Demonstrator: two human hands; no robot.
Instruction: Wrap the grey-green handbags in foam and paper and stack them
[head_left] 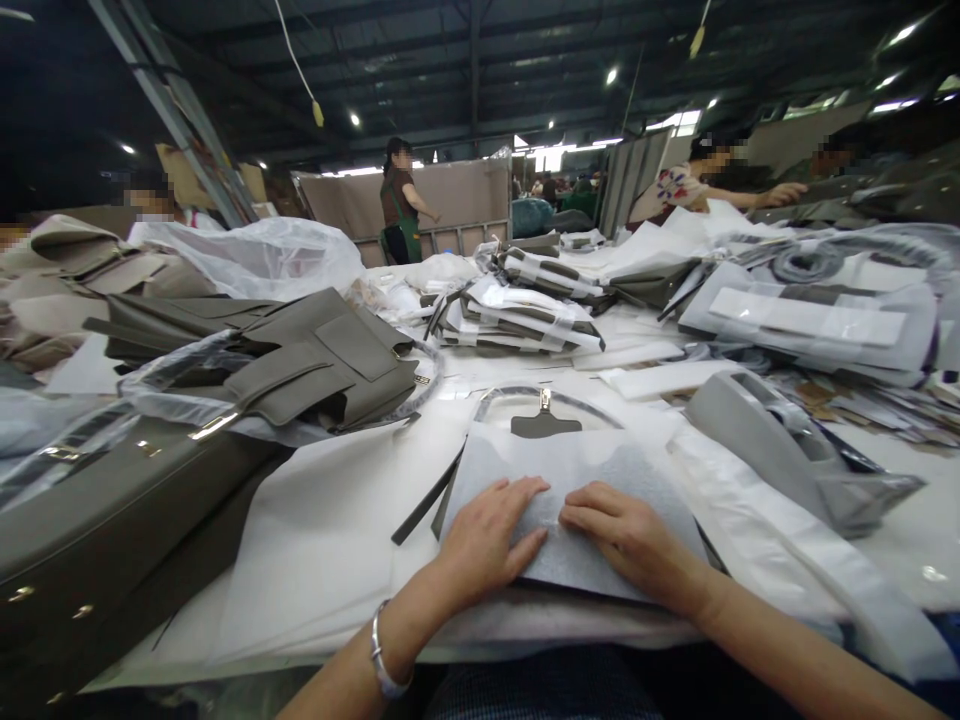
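Note:
A grey bag wrapped in a translucent white sheet lies flat before me at the table's front edge. Its plastic-covered handle arches beyond the sheet, and a grey tab with a gold-coloured clasp sticks out at the top. My left hand rests flat on the sheet, fingers stretched out and thumb apart. Close to its right, my right hand touches the sheet with its fingers bent and pressed together. A tiny glint shows at those fingertips; what they pinch, if anything, I cannot make out.
Grey bags are heaped at the left, beside loose white sheets. Wrapped bags lie farther back, another wrapped bag at the right. A grey moulded piece and white strips flank my right arm. Co-workers stand beyond the table.

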